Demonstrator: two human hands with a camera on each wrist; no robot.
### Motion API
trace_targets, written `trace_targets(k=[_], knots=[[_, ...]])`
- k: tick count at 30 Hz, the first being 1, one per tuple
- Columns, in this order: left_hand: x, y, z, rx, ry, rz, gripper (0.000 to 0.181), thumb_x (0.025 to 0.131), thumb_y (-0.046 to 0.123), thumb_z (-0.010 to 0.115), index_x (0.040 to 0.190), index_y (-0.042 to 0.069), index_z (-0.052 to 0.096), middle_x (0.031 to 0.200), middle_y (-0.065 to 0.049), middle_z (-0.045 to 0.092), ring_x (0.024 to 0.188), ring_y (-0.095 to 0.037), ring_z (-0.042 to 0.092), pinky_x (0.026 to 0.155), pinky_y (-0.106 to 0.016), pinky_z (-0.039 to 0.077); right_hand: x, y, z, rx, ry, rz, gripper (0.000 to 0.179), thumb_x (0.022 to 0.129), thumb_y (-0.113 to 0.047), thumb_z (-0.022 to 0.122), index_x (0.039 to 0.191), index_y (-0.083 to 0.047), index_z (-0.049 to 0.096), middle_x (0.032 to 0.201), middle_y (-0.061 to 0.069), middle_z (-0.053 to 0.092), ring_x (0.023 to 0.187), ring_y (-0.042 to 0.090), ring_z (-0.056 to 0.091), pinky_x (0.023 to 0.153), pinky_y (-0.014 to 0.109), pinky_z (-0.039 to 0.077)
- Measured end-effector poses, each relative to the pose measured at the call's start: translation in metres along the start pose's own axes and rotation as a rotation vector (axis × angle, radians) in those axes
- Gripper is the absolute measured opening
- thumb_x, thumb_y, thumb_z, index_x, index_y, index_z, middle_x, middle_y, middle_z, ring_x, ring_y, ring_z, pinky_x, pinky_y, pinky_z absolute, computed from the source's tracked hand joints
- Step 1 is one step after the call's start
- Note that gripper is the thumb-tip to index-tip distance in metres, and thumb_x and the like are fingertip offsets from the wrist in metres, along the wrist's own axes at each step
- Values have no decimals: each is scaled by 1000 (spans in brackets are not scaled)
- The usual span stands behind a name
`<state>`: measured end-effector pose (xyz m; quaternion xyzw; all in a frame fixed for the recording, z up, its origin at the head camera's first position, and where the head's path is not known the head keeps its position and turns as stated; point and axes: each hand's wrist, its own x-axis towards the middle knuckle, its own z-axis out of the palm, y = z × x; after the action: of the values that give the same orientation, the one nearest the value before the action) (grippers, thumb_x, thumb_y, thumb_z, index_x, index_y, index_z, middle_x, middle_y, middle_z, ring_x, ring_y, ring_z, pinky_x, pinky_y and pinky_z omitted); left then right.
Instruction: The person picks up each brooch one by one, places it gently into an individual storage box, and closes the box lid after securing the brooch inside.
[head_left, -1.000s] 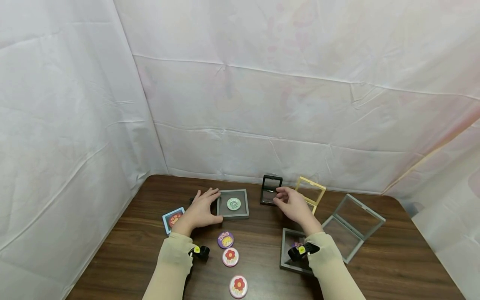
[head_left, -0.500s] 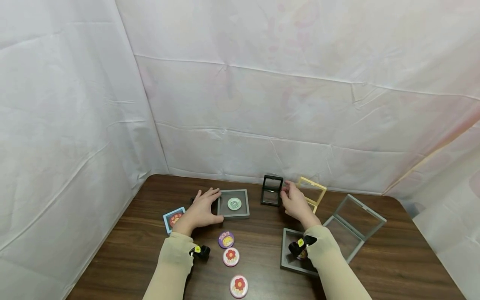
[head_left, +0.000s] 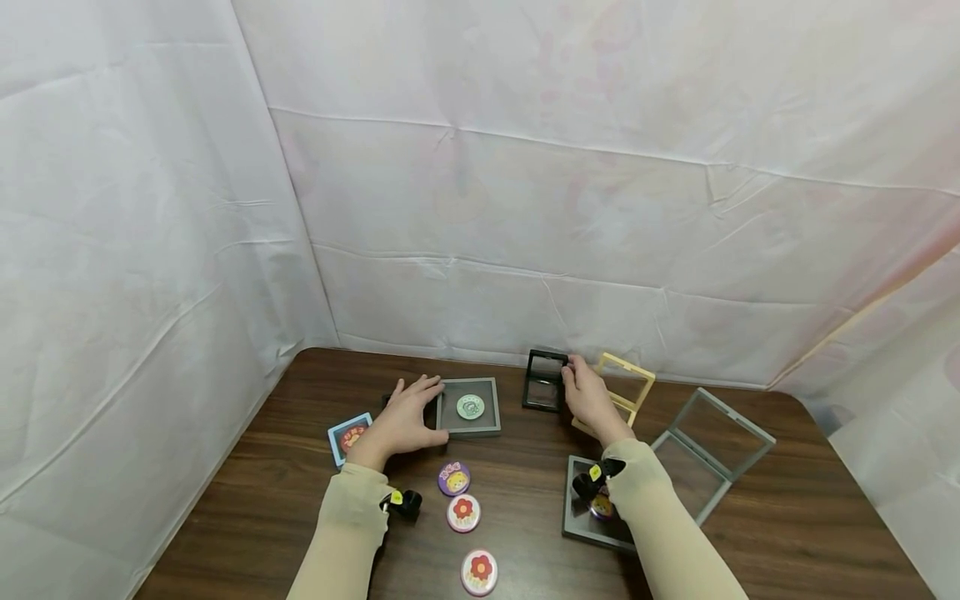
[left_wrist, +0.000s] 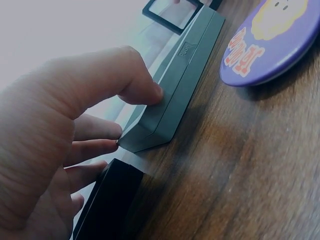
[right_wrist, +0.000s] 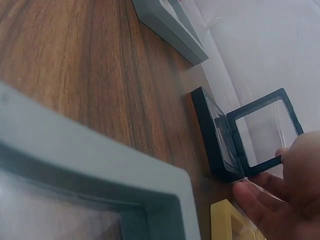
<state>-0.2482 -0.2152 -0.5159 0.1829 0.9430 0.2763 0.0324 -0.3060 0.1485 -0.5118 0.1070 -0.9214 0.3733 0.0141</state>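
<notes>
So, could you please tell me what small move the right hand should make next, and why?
I would probably have the right hand ease the raised lid of the black frame a little further back: its fingers are at the lid's edge, no badge shows in the frame, and loose badges lie on the table, so a wider opening might help in placing one.

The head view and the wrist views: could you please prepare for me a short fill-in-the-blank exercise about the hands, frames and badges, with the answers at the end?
1. The right hand touches an open frame whose colour is ____.
2. The round badge in the gray frame beside the left hand is light ____.
3. The lowest badge in the head view shows a red ____.
4. The blue frame lies to the ____ of that gray frame.

Missing words: black; green; flower; left.
</notes>
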Motion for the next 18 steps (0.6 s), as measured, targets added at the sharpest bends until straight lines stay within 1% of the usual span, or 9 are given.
trace_targets(k=[3, 5, 7, 9, 11, 14, 16, 18], knots=[[0, 0, 0, -2, -1, 1, 89, 85, 32, 85, 160, -3, 52, 172, -21, 40, 163, -44, 28, 130, -70, 5, -1, 0, 1, -16, 11, -11, 41, 120, -16, 42, 152, 9, 46, 132, 30, 68, 107, 42, 72, 97, 58, 55], [0, -1, 0, 2, 1, 4, 89, 85, 32, 85, 159, -3, 52, 171, -21, 41, 162, -44, 29, 129, -70, 6, -3, 0, 0, -18, 12, -11, 36, 119, -16, 44, 147, 7, 50, 121, 25, 70, 89, 33, 71, 85, 53, 56], [0, -2, 1, 8, 4, 6, 89, 84, 32, 86, 159, -3, 52, 171, -22, 41, 162, -44, 30, 129, -71, 8, -6, 0, 0, -15, 3, -1, 32, 120, -17, 45, 143, 3, 53, 112, 21, 69, 78, 25, 67, 75, 47, 55], [0, -3, 2, 12, 5, 8, 89, 84, 32, 86, 159, -3, 52, 171, -22, 41, 162, -45, 30, 129, -71, 8, -10, 0, 0, -11, -11, 4, 27, 120, -17, 44, 137, 0, 54, 105, 18, 68, 73, 21, 63, 67, 43, 53], [-1, -3, 2, 11, 4, 7, 89, 85, 32, 86, 159, -3, 52, 171, -22, 41, 162, -44, 30, 129, -71, 8, -15, -2, 0, -16, -23, 1, 23, 120, -18, 43, 131, -1, 55, 96, 16, 66, 69, 20, 62, 63, 41, 51], [-2, -2, 0, 5, -1, 3, 89, 86, 32, 85, 160, -3, 51, 171, -21, 40, 163, -44, 29, 129, -70, 6, -24, -6, 0, -56, -19, -32, 23, 119, -16, 45, 130, 0, 58, 89, 14, 65, 69, 23, 61, 65, 44, 51], [-3, -2, -1, 4, -2, -1, 89, 86, 32, 85, 160, -3, 51, 172, -21, 40, 163, -43, 29, 129, -70, 6, -30, -8, 0, -100, 5, -74, 24, 118, -13, 48, 132, 3, 60, 89, 13, 68, 74, 25, 65, 70, 47, 53], [-3, -2, -2, 1, -5, -4, 88, 86, 32, 85, 160, -3, 51, 172, -21, 40, 163, -43, 28, 130, -69, 5, -36, -10, 1, -126, 18, -101, 24, 117, -12, 50, 132, 4, 61, 88, 12, 68, 74, 27, 63, 72, 48, 52]])
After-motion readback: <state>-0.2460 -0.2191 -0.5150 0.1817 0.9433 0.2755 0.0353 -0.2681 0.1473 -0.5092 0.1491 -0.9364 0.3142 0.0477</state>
